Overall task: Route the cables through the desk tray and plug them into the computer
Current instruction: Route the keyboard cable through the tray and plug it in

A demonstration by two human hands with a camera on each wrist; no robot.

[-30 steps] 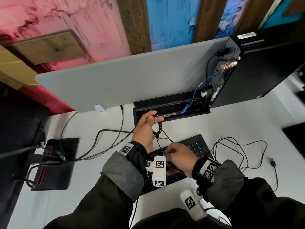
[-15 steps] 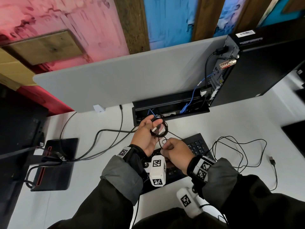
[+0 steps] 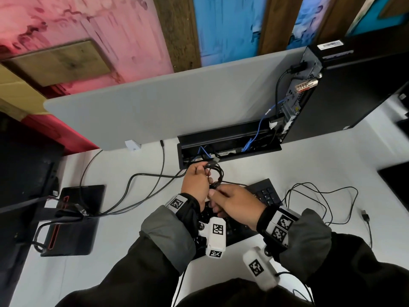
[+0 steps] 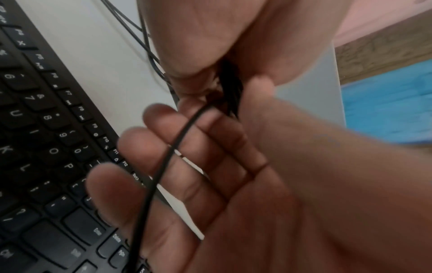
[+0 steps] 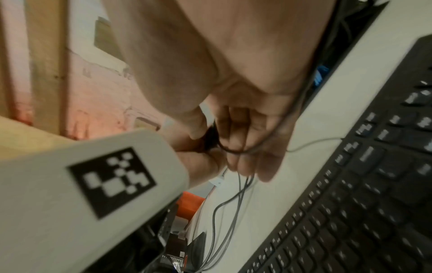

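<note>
A thin black cable is gathered in a small coil just in front of the open black desk tray. My left hand grips the coil between thumb and fingers. In the left wrist view one strand of the cable runs down across my left hand's fingers. My right hand pinches the cable just below the coil, above the keyboard. The black computer tower stands at the back right, its port side facing the tray. Which end of the cable I hold is hidden.
A blue cable and black ones run from the tower into the tray. A loose black cable with a USB plug lies right of the keyboard. A monitor base with its cables sits left. A grey divider panel backs the desk.
My right hand has come up from the keyboard to meet the left hand. The cable in my left hand now shows as a round coil.
</note>
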